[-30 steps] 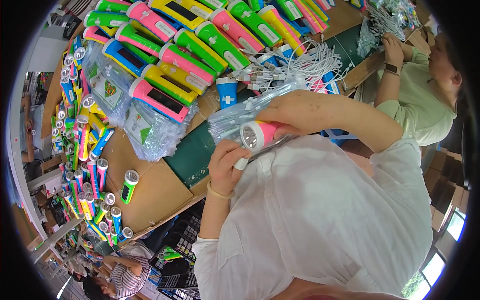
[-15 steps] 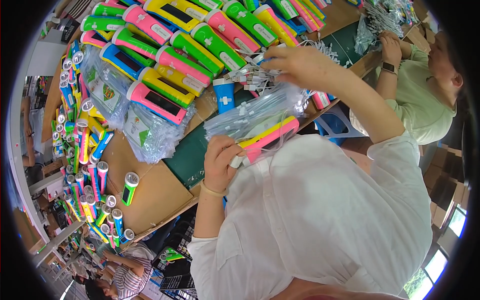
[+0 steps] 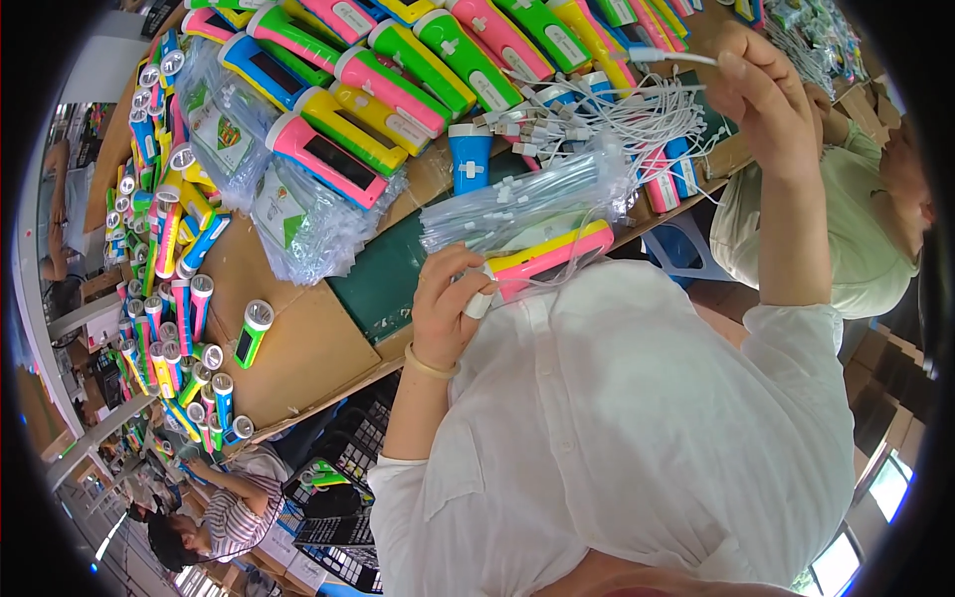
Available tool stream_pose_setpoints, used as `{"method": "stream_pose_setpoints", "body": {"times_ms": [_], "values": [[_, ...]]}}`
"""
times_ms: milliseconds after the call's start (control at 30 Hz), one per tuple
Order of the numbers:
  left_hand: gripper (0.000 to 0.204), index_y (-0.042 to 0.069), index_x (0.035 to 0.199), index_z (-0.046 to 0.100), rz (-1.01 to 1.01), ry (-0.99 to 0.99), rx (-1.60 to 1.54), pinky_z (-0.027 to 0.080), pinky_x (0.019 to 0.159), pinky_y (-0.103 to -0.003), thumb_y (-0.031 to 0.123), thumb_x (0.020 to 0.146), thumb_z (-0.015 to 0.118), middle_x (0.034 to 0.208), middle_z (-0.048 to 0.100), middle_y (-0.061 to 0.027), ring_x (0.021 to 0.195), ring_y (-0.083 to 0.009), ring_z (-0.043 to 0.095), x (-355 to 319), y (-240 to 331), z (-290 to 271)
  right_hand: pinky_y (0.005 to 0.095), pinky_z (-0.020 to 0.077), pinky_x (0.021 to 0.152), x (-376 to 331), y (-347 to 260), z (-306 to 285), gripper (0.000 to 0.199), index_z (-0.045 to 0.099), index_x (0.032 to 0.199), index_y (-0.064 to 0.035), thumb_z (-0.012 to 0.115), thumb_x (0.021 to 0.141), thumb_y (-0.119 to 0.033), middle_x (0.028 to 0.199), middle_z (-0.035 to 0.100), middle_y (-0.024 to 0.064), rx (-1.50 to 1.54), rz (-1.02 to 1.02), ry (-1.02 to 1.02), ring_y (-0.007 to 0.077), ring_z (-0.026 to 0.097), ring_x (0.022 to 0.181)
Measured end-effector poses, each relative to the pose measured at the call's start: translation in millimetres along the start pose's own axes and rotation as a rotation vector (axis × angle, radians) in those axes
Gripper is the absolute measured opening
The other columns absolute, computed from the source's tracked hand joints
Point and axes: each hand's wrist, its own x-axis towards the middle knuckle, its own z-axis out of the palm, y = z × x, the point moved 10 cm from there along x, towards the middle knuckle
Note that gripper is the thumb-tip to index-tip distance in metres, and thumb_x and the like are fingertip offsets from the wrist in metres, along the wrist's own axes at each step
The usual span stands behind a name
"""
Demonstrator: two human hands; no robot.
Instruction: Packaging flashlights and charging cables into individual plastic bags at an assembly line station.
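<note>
My left hand (image 3: 444,306) is closed around one end of a pink and yellow flashlight (image 3: 557,259), held against my white shirt, with a clear plastic bag around it. A white band or piece shows at those fingers; I cannot tell which it is. Raised at the upper right, my right hand (image 3: 764,90) pinches a white charging cable (image 3: 676,57) between thumb and fingers. Below it lies a tangle of white cables (image 3: 652,121) with plugs. Clear plastic bags (image 3: 517,204) are stacked between that tangle and the flashlight. A blue flashlight (image 3: 470,159) stands beside the cables.
Many colourful flashlights (image 3: 393,75) fill the far table, and more stand at the left. Bagged printed cards (image 3: 308,224) lie on cardboard (image 3: 298,333). A co-worker in light green (image 3: 831,219) sits at the right; another in stripes (image 3: 239,512) works lower left. A black crate (image 3: 343,497) stands below.
My right hand has lifted from the cable pile and moved right, now with a cable in it. My left hand keeps the bagged flashlight. The view has shifted slightly.
</note>
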Motion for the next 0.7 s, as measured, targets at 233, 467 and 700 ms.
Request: {"method": "stream_pose_setpoints", "body": {"times_ms": [233, 467, 700], "values": [[0.02, 0.006, 0.091, 0.066, -0.043, 0.024, 0.011, 0.053, 0.093, -0.044, 0.005, 0.076, 0.079, 0.106, 0.065, -0.0116, 0.101, -0.0355, 0.064, -8.7, -6.6, -0.2, 0.024, 0.0296, 0.051, -24.3, 31.6, 89.2, 0.022, 0.051, 0.082, -0.0061, 0.059, 0.099, -0.018, 0.065, 0.046, -0.0022, 0.374, 0.109, -0.284, 0.0056, 0.037, 0.056], [0.02, 0.007, 0.093, 0.065, -0.057, 0.019, 0.007, 0.053, 0.095, -0.044, 0.005, 0.078, 0.078, 0.108, 0.065, -0.0117, 0.103, -0.0355, 0.063, -11.0, -9.3, 1.7, 0.025, 0.0267, 0.051, -29.1, -14.5, 96.2, 0.024, 0.048, 0.081, -0.0071, 0.055, 0.099, -0.021, 0.064, 0.043, -0.0014, 0.563, -0.113, -0.349, 0.0067, 0.034, 0.055], [0.02, 0.004, 0.094, 0.065, -0.055, 0.027, -0.035, 0.052, 0.095, -0.045, 0.003, 0.079, 0.077, 0.109, 0.066, -0.0135, 0.104, -0.0354, 0.063, -13.1, -8.1, 1.6, 0.0247, 0.0274, 0.049, -33.4, 12.4, 112.7, 0.021, 0.051, 0.083, -0.0038, 0.058, 0.098, -0.017, 0.069, 0.047, 0.0007, 0.549, 0.031, -0.397, 0.0068, 0.037, 0.057]]}}
